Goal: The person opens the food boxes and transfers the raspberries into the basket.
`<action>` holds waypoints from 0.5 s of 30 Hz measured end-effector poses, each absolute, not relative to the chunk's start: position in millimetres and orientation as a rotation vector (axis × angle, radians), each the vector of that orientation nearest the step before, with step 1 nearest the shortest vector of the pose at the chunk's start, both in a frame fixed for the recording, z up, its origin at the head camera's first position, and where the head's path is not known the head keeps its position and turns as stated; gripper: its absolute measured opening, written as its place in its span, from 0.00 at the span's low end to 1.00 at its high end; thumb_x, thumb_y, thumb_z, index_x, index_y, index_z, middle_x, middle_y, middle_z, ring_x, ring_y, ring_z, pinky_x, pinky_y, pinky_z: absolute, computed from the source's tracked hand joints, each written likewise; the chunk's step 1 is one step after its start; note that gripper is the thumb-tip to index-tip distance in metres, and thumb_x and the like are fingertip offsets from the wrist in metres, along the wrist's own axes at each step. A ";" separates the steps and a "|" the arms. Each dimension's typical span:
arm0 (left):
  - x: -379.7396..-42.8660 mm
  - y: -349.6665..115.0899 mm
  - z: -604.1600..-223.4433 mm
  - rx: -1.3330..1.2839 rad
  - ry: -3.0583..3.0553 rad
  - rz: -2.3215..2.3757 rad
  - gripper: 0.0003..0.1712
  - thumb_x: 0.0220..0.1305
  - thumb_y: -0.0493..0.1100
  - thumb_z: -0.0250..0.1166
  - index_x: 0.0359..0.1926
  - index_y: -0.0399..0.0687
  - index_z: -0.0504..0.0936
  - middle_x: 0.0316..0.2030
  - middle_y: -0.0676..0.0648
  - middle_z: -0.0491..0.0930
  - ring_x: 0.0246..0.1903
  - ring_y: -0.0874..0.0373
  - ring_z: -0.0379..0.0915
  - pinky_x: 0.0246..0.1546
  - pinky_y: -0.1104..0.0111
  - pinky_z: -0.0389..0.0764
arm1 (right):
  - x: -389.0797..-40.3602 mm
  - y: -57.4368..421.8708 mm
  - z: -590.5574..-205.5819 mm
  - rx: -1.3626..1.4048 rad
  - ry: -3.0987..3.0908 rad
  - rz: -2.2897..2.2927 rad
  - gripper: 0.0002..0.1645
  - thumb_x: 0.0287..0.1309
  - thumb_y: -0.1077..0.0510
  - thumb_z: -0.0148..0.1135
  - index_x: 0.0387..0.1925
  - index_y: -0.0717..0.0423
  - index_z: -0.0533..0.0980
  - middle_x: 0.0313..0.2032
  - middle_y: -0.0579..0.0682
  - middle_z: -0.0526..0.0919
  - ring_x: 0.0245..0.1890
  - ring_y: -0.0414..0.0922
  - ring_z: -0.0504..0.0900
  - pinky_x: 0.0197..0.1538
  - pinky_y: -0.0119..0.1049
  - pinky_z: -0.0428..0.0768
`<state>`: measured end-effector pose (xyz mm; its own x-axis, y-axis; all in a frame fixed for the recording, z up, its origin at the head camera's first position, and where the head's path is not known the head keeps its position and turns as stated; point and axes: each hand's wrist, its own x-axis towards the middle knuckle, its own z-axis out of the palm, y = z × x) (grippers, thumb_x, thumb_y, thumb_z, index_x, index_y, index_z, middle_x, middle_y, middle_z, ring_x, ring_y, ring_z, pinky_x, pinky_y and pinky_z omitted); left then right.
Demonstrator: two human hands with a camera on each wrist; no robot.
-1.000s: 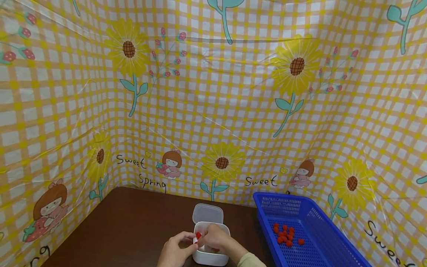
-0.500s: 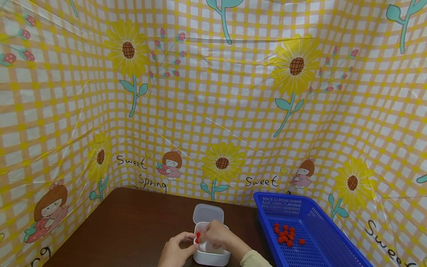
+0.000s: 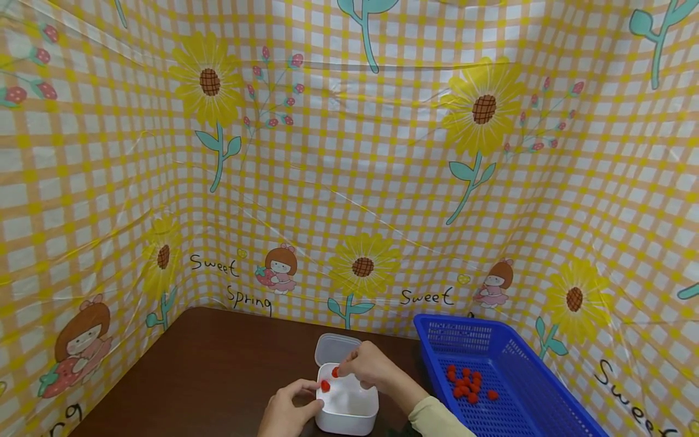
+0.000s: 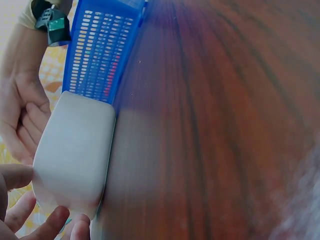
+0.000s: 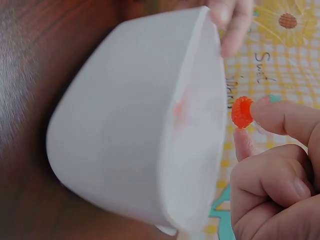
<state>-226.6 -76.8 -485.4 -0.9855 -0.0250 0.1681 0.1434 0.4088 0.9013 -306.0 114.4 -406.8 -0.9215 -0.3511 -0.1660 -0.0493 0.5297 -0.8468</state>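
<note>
A white rounded box (image 3: 349, 419) stands on the table, its translucent lid (image 3: 335, 349) folded back behind it. My left hand (image 3: 289, 408) holds the box's left side, fingertips at the rim and outer wall. Above the box's far part, my right hand (image 3: 371, 367) pinches a small red raspberry (image 5: 242, 113) between thumb and index finger, the other fingers curled in. Another red raspberry (image 3: 325, 385) shows inside the box by the left wall, close to my left index fingertip. The right wrist view shows only a blurred red patch through the box opening.
A blue perforated basket (image 3: 524, 364) stands to the right with several red raspberries (image 3: 466, 385) on its floor. The dark brown table (image 3: 218, 364) extends left of the box. Yellow checked cloth (image 3: 349, 152) walls in the back and both sides.
My right hand has come up out of the box and toward its far right side, a raspberry in its fingertips. More of the box's inside shows. The left hand has stayed put.
</note>
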 end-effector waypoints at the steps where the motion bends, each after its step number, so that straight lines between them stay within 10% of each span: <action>1: -226.6 -76.8 -485.7 -0.106 -2.503 -1.623 0.16 0.56 0.50 0.74 0.45 0.55 0.87 0.37 0.53 0.87 0.43 0.52 0.80 0.42 0.53 0.77 | -306.3 116.6 -403.6 -0.331 2.453 -1.349 0.03 0.51 0.65 0.70 0.29 0.62 0.86 0.13 0.39 0.62 0.12 0.34 0.48 0.17 0.27 0.53; 5: -226.7 -76.8 -487.3 -0.102 -2.500 -1.613 0.16 0.55 0.51 0.75 0.44 0.56 0.87 0.36 0.53 0.87 0.43 0.52 0.80 0.41 0.54 0.76 | -308.2 125.8 -390.9 -0.333 2.469 -1.339 0.05 0.55 0.63 0.69 0.33 0.62 0.87 0.18 0.40 0.72 0.11 0.34 0.47 0.17 0.28 0.54; 15: -229.0 -75.5 -488.9 -0.076 -2.499 -1.610 0.16 0.54 0.51 0.75 0.44 0.55 0.87 0.37 0.52 0.87 0.43 0.51 0.80 0.41 0.53 0.77 | -315.9 151.3 -368.1 -0.342 2.499 -1.394 0.09 0.57 0.63 0.68 0.38 0.65 0.86 0.11 0.39 0.54 0.13 0.37 0.46 0.18 0.29 0.52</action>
<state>-229.0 -75.5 -488.9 -0.9846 -0.0483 0.1680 0.1330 0.4163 0.8994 -315.9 151.3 -368.1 -0.9388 -0.3265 -0.1096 -0.0781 0.5120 -0.8554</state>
